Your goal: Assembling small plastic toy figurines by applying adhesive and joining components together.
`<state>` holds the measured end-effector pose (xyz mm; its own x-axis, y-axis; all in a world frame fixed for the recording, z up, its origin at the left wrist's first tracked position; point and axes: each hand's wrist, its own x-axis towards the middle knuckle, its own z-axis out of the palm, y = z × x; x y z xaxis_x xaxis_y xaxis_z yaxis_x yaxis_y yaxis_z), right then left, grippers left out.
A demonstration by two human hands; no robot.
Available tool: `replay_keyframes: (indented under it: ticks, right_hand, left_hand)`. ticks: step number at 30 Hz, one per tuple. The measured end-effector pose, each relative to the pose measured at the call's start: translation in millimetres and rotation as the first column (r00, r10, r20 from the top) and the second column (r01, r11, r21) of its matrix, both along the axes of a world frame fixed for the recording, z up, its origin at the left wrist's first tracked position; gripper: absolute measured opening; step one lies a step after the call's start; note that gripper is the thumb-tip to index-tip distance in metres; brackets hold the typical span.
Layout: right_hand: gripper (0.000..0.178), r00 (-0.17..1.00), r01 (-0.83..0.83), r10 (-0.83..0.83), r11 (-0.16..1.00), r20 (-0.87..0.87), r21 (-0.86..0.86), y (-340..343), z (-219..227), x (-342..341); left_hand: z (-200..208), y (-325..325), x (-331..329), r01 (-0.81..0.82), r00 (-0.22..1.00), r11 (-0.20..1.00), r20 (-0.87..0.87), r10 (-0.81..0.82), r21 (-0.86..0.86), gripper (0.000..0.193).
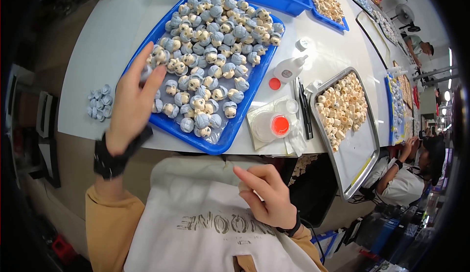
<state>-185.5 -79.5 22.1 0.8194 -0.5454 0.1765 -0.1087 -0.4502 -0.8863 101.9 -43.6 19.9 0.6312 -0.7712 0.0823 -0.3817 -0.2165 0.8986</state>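
Note:
My left hand [131,100] reaches over the left rim of a blue tray [223,145]. Between its thumb and forefinger is a small doll head [159,55] with blue-grey hair, close above or among the others. Many similar doll heads [215,71] fill the tray, pale-faced and lying at all angles. In front of my apron [196,193], my right hand [269,198] is closed in a pinch. A small pale piece [243,187] shows partly between its fingers; what it is stays mostly hidden.
Loose blue-grey hair pieces [100,103] lie left of the tray. To its right are a white bottle [290,69], a jar with red on it [280,125], black tweezers [304,110] and a metal tray [373,147] of cream pieces. Another person [409,174] sits at right.

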Motion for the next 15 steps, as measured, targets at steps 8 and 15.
replay_keyframes:
  ticks: [8, 15]
  right_hand:
    - [0.043, 0.935, 0.101, -0.067, 0.992, 0.349, -0.081, -4, 6, 5]
    - [0.042, 0.966, 0.213, -0.126, 0.881, 0.225, -0.422, -10, 0, 8]
  left_hand:
    - [-2, 45, -95, 0.808, 0.320, 0.546, -0.611, -0.724, -0.223, 0.047]
    - [-8, 41, -106, 0.673, 0.531, 0.692, -0.482, -0.697, -0.260, 0.027]
